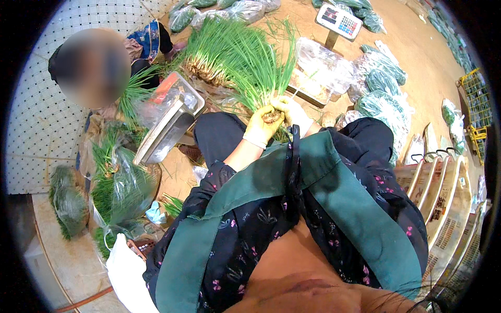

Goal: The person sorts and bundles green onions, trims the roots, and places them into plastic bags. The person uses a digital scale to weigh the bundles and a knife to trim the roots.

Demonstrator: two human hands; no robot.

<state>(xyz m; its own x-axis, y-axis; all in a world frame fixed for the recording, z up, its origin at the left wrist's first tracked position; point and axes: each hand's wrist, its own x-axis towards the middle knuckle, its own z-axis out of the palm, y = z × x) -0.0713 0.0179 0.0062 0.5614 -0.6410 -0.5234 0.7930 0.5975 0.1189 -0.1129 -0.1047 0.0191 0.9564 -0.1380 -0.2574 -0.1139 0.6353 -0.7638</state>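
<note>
My left hand (260,124), in a yellowish glove, is closed around the root end of a bunch of green chives or thin scallions (268,78). The leaves fan out away from me. My right hand (289,110), gloved the same way, has its fingers at the same root end from the right; whether it grips stalks is hard to tell. Just beyond lies a large pile of the same greens (219,47), with its pale roots towards me. A white scale with a metal pan (164,129) stands left of my knee.
Another person (146,43) sits at the upper left with greens. A digital scale display (339,21) stands beyond a tray with plastic bags (313,84). Bagged greens (385,105) lie to the right, near stacked white crates (442,203). More bagged greens (125,187) are at the left.
</note>
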